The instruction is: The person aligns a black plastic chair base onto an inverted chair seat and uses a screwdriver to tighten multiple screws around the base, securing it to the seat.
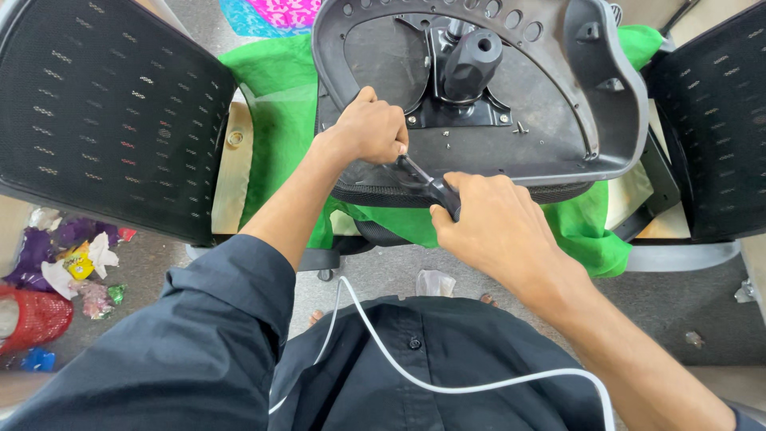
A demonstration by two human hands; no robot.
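Observation:
An upturned office chair seat [574, 152] lies on a green cloth [279, 96], its black underside facing me with a metal mounting plate and black cylinder hub [472, 60] in the middle. My left hand [369, 128] rests on the seat's near edge, fingers closed around the tip end of a tool. My right hand [495, 227] grips the black handle of that tool [427, 182], a screwdriver-like driver, angled toward the seat. Small screws [520, 126] lie on the seat base.
A black mesh chair back [104, 112] leans at left, another mesh panel [714, 120] at right. A wooden board [233, 160] shows under the cloth. Crumpled wrappers [72, 263] and a red mesh item [32, 319] litter the floor at left. A white cable [447, 383] crosses my dark shirt.

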